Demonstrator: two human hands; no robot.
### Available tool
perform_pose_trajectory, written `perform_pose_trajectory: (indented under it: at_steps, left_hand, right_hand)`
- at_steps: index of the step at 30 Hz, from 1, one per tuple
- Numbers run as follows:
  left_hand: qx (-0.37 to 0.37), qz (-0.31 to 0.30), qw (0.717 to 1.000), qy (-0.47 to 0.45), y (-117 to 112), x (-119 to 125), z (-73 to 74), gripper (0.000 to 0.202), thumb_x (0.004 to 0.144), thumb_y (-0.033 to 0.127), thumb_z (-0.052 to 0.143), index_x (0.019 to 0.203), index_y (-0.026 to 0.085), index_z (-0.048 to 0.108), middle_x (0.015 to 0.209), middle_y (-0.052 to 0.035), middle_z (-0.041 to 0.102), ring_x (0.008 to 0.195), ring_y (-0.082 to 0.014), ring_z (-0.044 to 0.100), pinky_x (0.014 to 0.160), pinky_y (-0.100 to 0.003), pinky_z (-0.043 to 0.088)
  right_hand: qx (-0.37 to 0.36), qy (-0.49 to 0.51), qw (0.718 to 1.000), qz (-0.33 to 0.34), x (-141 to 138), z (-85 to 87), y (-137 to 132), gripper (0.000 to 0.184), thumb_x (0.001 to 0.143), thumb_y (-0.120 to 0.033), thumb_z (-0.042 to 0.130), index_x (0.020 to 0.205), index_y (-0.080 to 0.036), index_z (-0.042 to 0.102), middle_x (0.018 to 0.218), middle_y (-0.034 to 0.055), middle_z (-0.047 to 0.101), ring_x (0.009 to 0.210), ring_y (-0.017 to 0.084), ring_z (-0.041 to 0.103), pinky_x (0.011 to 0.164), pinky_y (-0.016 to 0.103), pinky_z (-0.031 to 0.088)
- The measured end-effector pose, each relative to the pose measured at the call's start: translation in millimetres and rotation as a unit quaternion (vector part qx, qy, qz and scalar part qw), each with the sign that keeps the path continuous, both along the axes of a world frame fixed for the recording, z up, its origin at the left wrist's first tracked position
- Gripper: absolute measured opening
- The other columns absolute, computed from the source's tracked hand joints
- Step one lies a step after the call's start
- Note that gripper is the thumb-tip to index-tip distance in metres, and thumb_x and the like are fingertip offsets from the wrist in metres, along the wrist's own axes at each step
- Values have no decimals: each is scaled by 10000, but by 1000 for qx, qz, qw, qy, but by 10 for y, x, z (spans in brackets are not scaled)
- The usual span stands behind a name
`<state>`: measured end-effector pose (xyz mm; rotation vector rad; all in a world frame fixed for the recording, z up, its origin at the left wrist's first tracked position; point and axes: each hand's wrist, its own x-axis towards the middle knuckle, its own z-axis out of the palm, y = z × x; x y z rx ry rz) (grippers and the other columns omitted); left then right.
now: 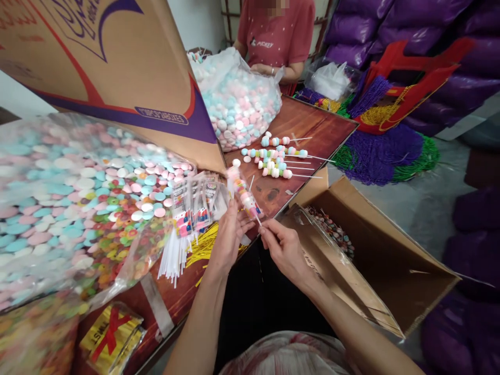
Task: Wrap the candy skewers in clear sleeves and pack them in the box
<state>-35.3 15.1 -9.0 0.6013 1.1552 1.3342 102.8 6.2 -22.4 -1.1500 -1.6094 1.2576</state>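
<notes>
My left hand (230, 234) and my right hand (283, 249) hold a candy skewer (244, 194) between them over the table's near edge. The skewer carries pastel marshmallow candies inside a clear wrapper; my left hand grips the wrapped part and my right hand pinches the stick's lower end. Beside my left hand lie printed clear bags (195, 203), white sticks (174, 255) and yellow twist ties (203, 246). Several finished skewers (275, 156) lie further out on the brown table (312, 130).
A big clear bag of pastel and coloured candies (74, 208) fills the left. A cardboard flap (113, 62) leans above it. A second candy bag (238, 104) sits before a person in a red shirt (279, 34). An open cardboard box (375, 250) stands right. Purple and green beads (386, 151) lie beyond.
</notes>
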Motion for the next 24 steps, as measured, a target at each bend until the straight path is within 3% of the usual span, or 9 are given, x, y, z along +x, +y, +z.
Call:
perform_pose_trajectory:
  at_steps: [5, 12, 14, 18, 21, 24]
  left_hand:
    - [-15, 1, 999, -51, 78, 128, 9, 355, 774, 465, 745, 851, 133, 647, 855, -136, 755, 884, -257, 733, 800, -359, 558]
    - [18, -25, 999, -9, -36, 172, -73, 299, 835, 429, 678, 869, 135, 717, 870, -115, 768, 786, -201, 712, 669, -278, 538]
    - [30, -10, 999, 8, -67, 193, -79, 302, 844, 436, 664, 902, 146, 727, 882, -98, 771, 654, -151, 665, 566, -247, 499]
    - [39, 7, 998, 48, -165, 237, -67, 372, 872, 496, 608, 1009, 171, 726, 879, -68, 768, 410, -76, 440, 368, -231, 339]
    - [70, -7, 996, 61, -266, 211, -15, 376, 875, 515, 610, 1077, 214, 707, 865, -53, 759, 474, -110, 528, 479, -268, 466]
    - [80, -13, 997, -13, -384, 102, 56, 322, 856, 508, 646, 994, 222, 698, 817, -58, 729, 632, -166, 641, 623, -306, 544]
  right_hand:
    - [4, -17, 1000, 3, -41, -69, -49, 246, 958, -297, 502, 731, -211, 541, 597, -44, 467, 558, 115, 397, 580, 256, 308]
    - [-65, 91, 993, 29, -95, -96, -36, 328, 955, -342, 531, 661, -196, 511, 592, -42, 453, 571, 108, 406, 576, 250, 330]
    - [-96, 124, 987, 36, -108, -79, -38, 331, 955, -376, 538, 678, -197, 513, 600, -47, 452, 545, 98, 389, 541, 242, 317]
    - [-146, 165, 975, 39, -130, -7, -26, 350, 939, -483, 556, 738, -197, 552, 618, -40, 492, 513, 91, 398, 491, 235, 306]
    - [-197, 251, 948, 14, -198, 82, -35, 381, 899, -483, 612, 667, -197, 517, 522, -57, 420, 477, 84, 340, 477, 234, 286]
    - [-287, 323, 901, 47, -322, 178, -90, 360, 868, -434, 629, 632, -210, 475, 437, -93, 306, 410, 71, 216, 435, 238, 233]
